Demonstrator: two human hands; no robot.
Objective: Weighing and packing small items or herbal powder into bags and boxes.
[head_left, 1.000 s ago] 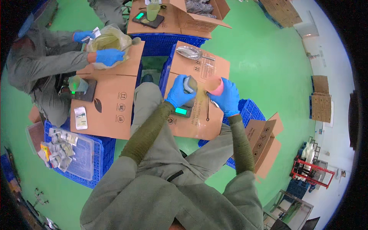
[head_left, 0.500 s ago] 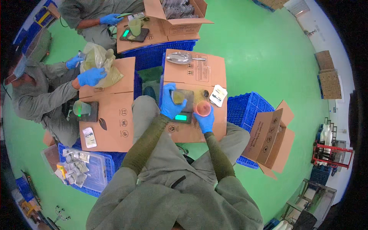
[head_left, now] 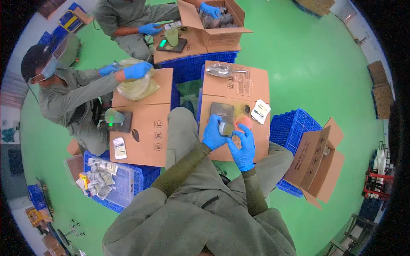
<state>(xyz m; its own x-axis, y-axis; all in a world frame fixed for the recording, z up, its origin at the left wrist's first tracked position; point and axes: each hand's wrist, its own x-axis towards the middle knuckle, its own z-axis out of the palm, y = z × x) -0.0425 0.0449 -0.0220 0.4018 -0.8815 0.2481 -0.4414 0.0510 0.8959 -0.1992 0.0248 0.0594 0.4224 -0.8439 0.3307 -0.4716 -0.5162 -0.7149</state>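
In the head view, a small container (head_left: pixel 226 129) with an olive tint is gripped by the left hand (head_left: pixel 215 133) above the cardboard-topped surface (head_left: pixel 213 91). The fingers of the right hand (head_left: pixel 242 149) are curled beside it; whether anything is held in that grip cannot be told. A pink cup (head_left: pixel 242 122) is partly covered by the right hand, and its contents cannot be made out. The near part of a black scale (head_left: pixel 222 112) is hidden by the left hand. Flat white packets (head_left: pixel 260 111) and a metal scoop (head_left: pixel 219 70) are laid farther out. Clear plastic pieces (head_left: pixel 222 22) are held in a far carton (head_left: pixel 224 39), into which a co-worker's gloved hand (head_left: pixel 210 10) is dipped.
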